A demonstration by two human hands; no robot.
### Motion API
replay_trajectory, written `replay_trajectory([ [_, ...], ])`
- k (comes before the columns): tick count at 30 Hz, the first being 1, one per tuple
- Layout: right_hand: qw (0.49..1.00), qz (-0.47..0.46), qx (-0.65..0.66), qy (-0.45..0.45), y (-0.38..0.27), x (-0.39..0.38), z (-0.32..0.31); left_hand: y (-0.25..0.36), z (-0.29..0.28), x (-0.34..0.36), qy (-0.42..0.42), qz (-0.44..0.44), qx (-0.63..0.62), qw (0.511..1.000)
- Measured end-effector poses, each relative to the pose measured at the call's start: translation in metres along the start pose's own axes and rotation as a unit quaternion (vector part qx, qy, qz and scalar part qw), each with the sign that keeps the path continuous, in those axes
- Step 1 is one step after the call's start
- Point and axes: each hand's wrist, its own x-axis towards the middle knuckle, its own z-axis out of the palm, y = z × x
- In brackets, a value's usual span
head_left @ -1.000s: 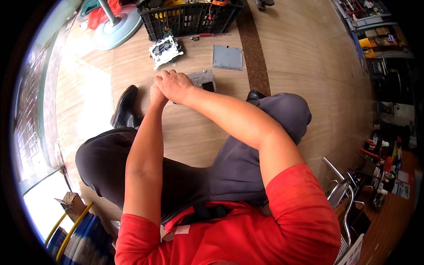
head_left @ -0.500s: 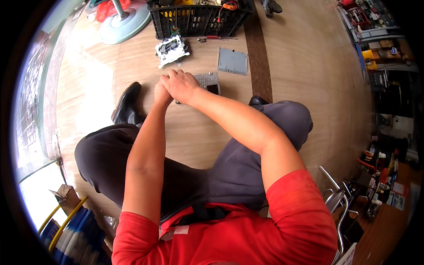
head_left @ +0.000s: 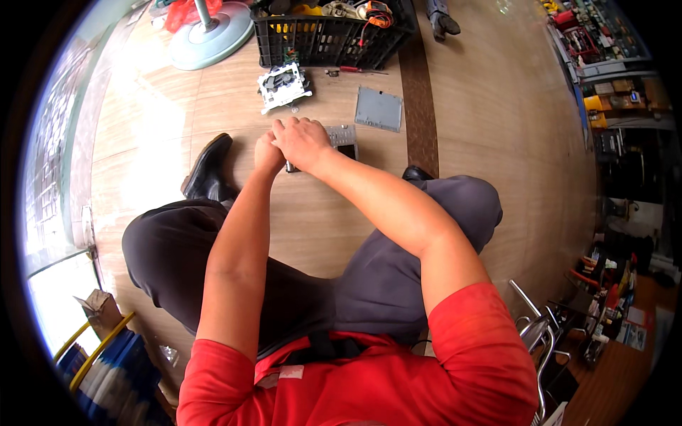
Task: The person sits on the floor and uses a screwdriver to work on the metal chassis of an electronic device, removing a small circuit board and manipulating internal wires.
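1. The grey panel [head_left: 344, 133] lies on the floor in front of the seated person, between the two feet; a dark rectangle shows near its right end, and the hands cover its left part.
2. The right hand [head_left: 304, 142] is over that left part, its fingers curled and its fingertips hidden. I cannot tell whether it grasps the panel, something small, or the other hand.
3. The left hand [head_left: 268, 154] is pressed close against the right, partly beneath it, with its fingers also out of sight; what it grips, if anything, cannot be told.
4. Just beyond the hands sits a white-framed mechanism [head_left: 285, 86] with dark parts inside.
5. To the right of that, near the panel, a flat grey plate [head_left: 379, 108] lies on the floor.
6. Farther out, a screwdriver [head_left: 352, 69] with a red handle lies in front of a black crate [head_left: 323, 46], which holds mixed items, among them an orange cable [head_left: 376, 14].
7. Left of the crate stands a pale round base [head_left: 213, 44] with a pole.
8. Right of the crate, another person's shoe [head_left: 446, 25] is on the floor.
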Motion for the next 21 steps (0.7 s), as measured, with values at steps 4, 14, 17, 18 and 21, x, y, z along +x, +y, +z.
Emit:
replay_trajectory([
  [4,1.000,-0.014,-0.017,0.002,0.0008,-0.0007,-0.0024,-0.0022,0.0022,0.0039,0.014,0.060,0.127,0.990],
  [14,1.000,0.017,-0.003,-0.006,-0.0028,-0.0020,-0.0083,-0.0089,0.0068,0.0062,0.010,0.045,0.090,0.995],
  [17,1.000,0.002,-0.008,-0.009,-0.0017,-0.0014,-0.0067,-0.0086,0.0065,0.0061,-0.005,0.061,0.125,0.990],
  [18,0.999,-0.026,-0.021,0.012,-0.0017,-0.0026,-0.0053,-0.0075,0.0060,0.0065,-0.010,0.075,0.152,0.986],
  [21,0.996,-0.063,-0.027,0.063,-0.0025,-0.0037,-0.0021,-0.0037,0.0049,0.0049,0.011,0.111,0.139,0.984],
])
